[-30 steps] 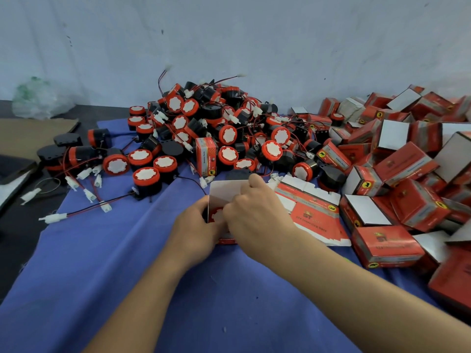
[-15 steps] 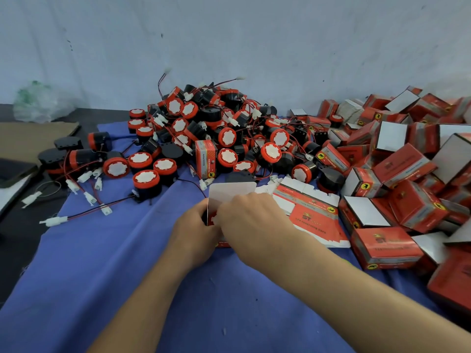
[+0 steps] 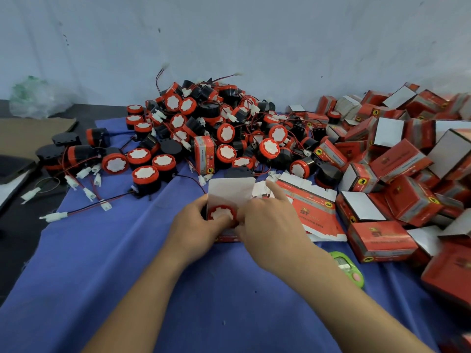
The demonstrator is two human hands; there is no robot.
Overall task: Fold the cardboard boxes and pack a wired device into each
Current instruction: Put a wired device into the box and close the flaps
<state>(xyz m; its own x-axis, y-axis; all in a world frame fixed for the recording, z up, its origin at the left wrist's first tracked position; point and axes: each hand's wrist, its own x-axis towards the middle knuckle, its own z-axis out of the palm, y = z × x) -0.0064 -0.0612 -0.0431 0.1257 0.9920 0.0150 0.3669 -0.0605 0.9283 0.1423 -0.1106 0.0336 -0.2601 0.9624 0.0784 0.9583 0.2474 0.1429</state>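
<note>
bare blue cloth (image 3: 102, 250) at left and near edge. left hand (image 3: 196, 225) grips box (image 3: 230, 191) mid-cloth, flap up, wired device (image 3: 222, 214) seated inside. right hand (image 3: 270, 225) clasps box's right side, forefinger straight. packed boxes (image 3: 382, 240) crowd right edge.

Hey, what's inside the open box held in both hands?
A round device with a red rim and white face sits in the open box, flap up. Its body and wire are hidden by the box walls, the left hand and right hand.
</note>
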